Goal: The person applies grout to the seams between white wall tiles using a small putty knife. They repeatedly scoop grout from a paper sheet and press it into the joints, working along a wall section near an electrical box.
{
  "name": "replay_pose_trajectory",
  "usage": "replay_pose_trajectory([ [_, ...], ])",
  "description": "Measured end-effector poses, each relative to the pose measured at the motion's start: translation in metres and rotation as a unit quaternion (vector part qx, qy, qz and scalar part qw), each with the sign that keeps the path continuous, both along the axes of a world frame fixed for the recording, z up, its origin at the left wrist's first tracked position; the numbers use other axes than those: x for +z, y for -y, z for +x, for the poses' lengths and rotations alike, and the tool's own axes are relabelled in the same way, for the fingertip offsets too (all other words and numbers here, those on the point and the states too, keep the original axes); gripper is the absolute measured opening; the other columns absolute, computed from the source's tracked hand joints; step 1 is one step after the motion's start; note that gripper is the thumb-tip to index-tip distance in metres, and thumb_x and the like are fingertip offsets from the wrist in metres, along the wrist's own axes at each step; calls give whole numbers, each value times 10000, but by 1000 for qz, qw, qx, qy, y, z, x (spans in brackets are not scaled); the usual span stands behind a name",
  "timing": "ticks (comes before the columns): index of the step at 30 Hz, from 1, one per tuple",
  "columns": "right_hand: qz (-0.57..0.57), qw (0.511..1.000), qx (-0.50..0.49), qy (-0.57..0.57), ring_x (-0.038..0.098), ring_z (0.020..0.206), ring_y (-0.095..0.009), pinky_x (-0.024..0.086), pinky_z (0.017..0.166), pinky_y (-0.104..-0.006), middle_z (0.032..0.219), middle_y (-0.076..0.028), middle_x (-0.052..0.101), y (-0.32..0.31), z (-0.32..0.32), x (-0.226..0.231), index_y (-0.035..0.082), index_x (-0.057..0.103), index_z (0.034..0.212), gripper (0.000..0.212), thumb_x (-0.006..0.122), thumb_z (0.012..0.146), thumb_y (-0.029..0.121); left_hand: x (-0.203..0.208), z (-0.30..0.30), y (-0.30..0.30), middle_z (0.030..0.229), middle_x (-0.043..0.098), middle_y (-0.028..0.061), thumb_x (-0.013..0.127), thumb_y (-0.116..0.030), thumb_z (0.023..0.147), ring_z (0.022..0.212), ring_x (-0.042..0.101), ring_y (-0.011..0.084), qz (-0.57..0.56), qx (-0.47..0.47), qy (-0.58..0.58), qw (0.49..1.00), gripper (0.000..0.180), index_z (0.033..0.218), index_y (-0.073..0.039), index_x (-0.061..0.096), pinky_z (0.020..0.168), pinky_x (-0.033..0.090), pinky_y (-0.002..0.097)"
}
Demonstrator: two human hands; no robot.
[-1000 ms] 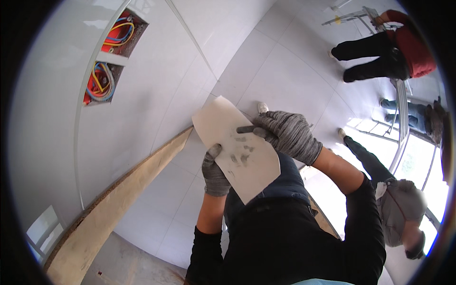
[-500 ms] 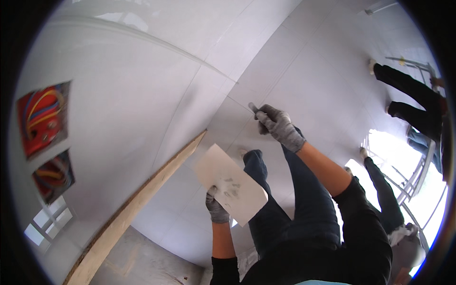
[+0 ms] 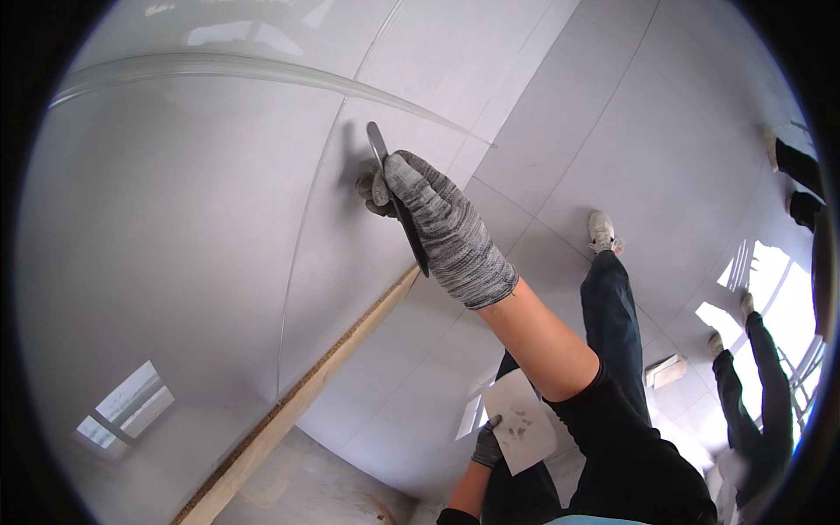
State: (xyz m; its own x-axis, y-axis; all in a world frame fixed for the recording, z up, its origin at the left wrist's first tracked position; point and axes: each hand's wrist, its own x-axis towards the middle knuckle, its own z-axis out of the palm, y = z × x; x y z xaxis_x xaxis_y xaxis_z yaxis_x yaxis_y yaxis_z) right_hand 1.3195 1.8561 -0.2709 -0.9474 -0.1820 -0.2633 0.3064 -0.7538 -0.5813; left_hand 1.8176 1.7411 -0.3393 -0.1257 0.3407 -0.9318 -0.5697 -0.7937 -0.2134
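My right hand (image 3: 451, 227), in a grey knit glove, is closed around a narrow dark metal spatula (image 3: 411, 238) with rounded ends. It is raised in front of a glossy pale wall (image 3: 175, 245), close to a thin vertical seam (image 3: 302, 227). Whether the spatula or the fingers touch the wall I cannot tell. Lower down, near my legs, my gloved left hand (image 3: 487, 446) grips the edge of a thin off-white board (image 3: 532, 398). Dark grey smears mark the middle of the board. My right forearm passes close by its upper edge.
A wooden plank (image 3: 319, 382) runs along the wall's foot. A raised strip (image 3: 219, 66) crosses the wall above. Large grey tiles (image 3: 560, 149) cover the floor, with a small boxy object (image 3: 667, 371) on them. Other people's legs (image 3: 770, 376) stand at the right.
My right hand has moved left with the spatula, up to the wall. The board in my left hand now sits lower and farther right. The view has shifted; the red wall boxes are out of sight.
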Motion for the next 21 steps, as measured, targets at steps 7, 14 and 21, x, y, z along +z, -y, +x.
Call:
replay_pose_trajectory([
  [7, 28, 999, -19, 9, 457, 811, -129, 386, 832, -269, 817, -13, 505, -6, -15, 16, 55, 547, 843, 336, 449, 1000, 335, -17, 16, 22, 1202, 588, 161, 646, -286, 837, 1088, 587, 313, 1, -65, 58, 996, 585, 1310, -5, 446, 955, 472, 468],
  [14, 24, 999, -10, 23, 471, 819, -132, 389, 857, -274, 807, -14, 507, -19, -20, 32, 42, 566, 866, 318, 478, 994, 320, -18, -3, 18, 1188, 597, 143, 668, -304, 815, 1063, 602, 298, 4, -94, 59, 994, 601, 1304, -27, 457, 930, 490, 455],
  [21, 55, 998, -2, 0, 487, 827, -131, 397, 861, -270, 809, -24, 522, -22, -21, 33, 36, 581, 892, 339, 473, 995, 341, -21, -12, 19, 1203, 589, 178, 646, -301, 822, 1078, 588, 327, -4, -102, 64, 993, 576, 1281, -2, 470, 950, 473, 467],
])
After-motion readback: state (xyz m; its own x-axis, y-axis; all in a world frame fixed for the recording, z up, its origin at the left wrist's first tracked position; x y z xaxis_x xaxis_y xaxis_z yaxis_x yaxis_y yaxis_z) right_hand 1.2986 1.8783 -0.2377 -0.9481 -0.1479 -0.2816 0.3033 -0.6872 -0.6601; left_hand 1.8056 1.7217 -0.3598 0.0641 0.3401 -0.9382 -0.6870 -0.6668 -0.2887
